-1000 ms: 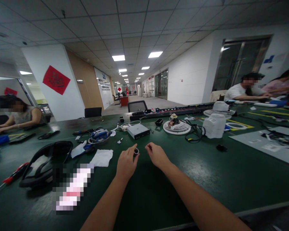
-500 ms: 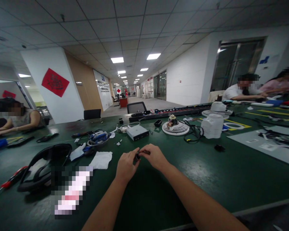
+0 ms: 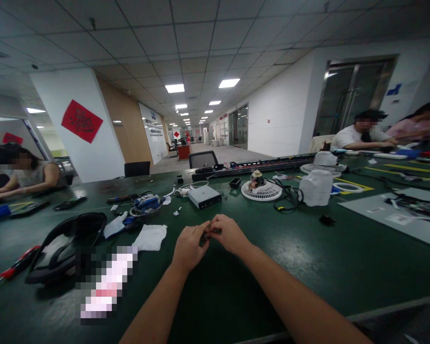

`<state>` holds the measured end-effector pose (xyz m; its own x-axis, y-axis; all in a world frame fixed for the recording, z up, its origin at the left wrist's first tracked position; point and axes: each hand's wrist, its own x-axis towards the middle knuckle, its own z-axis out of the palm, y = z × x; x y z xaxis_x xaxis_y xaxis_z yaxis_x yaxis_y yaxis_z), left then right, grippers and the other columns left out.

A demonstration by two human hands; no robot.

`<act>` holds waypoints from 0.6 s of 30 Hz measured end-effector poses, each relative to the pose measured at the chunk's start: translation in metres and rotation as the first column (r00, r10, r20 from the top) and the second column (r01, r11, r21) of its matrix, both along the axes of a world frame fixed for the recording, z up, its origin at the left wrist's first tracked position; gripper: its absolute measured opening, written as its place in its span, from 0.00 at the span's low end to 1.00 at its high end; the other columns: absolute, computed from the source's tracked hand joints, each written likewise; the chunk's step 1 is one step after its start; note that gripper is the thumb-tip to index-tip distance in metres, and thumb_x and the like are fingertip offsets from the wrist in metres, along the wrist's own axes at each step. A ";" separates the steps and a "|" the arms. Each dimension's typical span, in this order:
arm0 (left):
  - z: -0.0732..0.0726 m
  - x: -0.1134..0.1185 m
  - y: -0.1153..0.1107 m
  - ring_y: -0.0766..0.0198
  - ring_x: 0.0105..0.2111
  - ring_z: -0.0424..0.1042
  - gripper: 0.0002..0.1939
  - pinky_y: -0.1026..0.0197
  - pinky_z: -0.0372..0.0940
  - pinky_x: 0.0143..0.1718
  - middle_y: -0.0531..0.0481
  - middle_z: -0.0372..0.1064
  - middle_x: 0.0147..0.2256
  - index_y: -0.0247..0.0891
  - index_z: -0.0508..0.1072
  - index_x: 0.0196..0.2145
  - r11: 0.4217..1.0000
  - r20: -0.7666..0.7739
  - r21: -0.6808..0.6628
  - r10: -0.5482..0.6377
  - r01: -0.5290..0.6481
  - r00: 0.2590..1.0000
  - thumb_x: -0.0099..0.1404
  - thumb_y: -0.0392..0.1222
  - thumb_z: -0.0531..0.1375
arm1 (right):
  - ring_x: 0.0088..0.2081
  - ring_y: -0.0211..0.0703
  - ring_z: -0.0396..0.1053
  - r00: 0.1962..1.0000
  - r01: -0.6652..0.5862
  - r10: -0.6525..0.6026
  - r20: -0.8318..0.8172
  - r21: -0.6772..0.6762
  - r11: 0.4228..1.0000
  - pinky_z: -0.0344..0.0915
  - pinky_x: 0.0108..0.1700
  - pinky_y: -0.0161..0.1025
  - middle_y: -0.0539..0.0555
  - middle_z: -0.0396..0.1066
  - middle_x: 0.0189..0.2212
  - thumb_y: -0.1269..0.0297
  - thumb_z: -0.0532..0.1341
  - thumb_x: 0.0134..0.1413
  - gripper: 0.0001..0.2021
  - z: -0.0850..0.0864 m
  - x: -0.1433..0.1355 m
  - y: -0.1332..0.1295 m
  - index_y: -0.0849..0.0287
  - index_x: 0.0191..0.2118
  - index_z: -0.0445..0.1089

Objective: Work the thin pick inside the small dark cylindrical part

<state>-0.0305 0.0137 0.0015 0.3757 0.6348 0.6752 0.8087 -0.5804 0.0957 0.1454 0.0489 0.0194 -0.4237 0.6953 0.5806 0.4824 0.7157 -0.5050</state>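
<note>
Over the green table my left hand (image 3: 188, 246) pinches a small dark round part (image 3: 207, 235), perhaps a ring or short cylinder; most of it is covered by fingers. My right hand (image 3: 230, 235) meets it from the right, fingertips pressed together at that same part. Whatever the right fingers hold is hidden. Just beyond both hands lies a silver box-shaped drive (image 3: 204, 197). A white cloth (image 3: 151, 237) is to the left of my left hand.
Left are a black headset-like frame (image 3: 68, 243), a red-handled screwdriver (image 3: 19, 263) and blue tangled gear (image 3: 145, 204). Beyond to the right stand a white fan grille (image 3: 261, 191), a white housing (image 3: 316, 188) and a grey panel (image 3: 370, 205). Other people sit at both sides.
My right hand has shifted slightly left, closer to my left fingers. The thin brownish piece that showed in its fingers is now mostly hidden.
</note>
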 end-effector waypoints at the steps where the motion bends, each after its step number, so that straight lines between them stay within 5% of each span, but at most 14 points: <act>1: 0.000 0.000 0.000 0.54 0.39 0.74 0.26 0.52 0.67 0.43 0.45 0.77 0.43 0.37 0.68 0.55 1.000 -0.004 0.002 -0.011 0.011 1.000 0.59 0.31 0.64 | 0.38 0.43 0.70 1.000 0.011 -0.011 -0.001 0.000 1.000 0.65 0.42 0.39 0.52 0.73 0.32 0.76 0.71 0.47 0.06 -0.001 0.000 0.000 0.57 0.29 0.79; 9: 0.000 -0.002 0.000 0.55 0.39 0.74 0.25 0.52 0.67 0.42 0.45 0.76 0.43 0.37 0.67 0.55 0.999 -0.004 0.000 -0.045 0.045 0.999 0.60 0.31 0.64 | 0.37 0.41 0.68 0.999 0.043 -0.042 0.029 -0.047 0.998 0.63 0.41 0.38 0.51 0.71 0.33 0.77 0.68 0.50 0.07 0.003 0.001 -0.003 0.57 0.29 0.77; 18: 0.004 -0.003 -0.004 0.57 0.41 0.73 0.28 0.53 0.67 0.44 0.47 0.75 0.41 0.41 0.66 0.58 0.993 -0.043 -0.047 -0.112 0.110 0.993 0.60 0.27 0.60 | 0.30 0.42 0.66 0.983 0.183 -0.186 0.003 -0.165 0.969 0.58 0.32 0.36 0.48 0.70 0.26 0.70 0.73 0.42 0.10 0.002 0.005 0.000 0.57 0.31 0.73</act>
<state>-0.0339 0.0098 0.0059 0.4752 0.6165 0.6277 0.7437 -0.6627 0.0878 0.1501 0.0494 0.0218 -0.2727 0.8469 0.4565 0.5912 0.5218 -0.6149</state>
